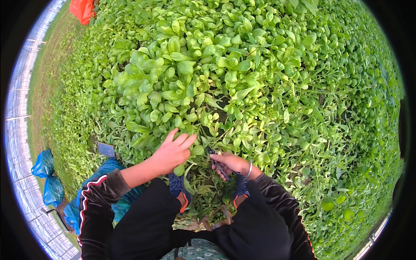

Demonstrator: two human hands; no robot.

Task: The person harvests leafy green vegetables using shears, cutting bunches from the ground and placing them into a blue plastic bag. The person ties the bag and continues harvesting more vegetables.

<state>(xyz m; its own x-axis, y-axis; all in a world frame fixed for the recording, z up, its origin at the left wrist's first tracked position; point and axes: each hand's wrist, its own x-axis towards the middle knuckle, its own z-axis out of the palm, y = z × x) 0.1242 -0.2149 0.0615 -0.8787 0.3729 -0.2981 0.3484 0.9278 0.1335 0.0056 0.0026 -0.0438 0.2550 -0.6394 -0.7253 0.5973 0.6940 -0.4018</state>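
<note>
My left hand (174, 152) reaches into the edge of a dense bed of leafy green plants (182, 65), its fingers spread around leaves. Whether it grips any stem is hidden. Just under its fingers a long green leaf (187, 182) hangs down. To its right, my right hand (227, 164) holds dark-handled pruning shears (218, 162), with the blade end pointing up and left toward the plants. A bracelet circles my right wrist. My two hands are apart, low over the greenery between my feet.
Blue plastic bags (110, 167) lie beside my left leg, with more blue bags (53, 190) farther left. A small dark flat panel (106, 149) stands among the plants. An orange-red bag (82, 11) is at the far upper left. My blue shoes (177, 188) frame cut-looking greenery.
</note>
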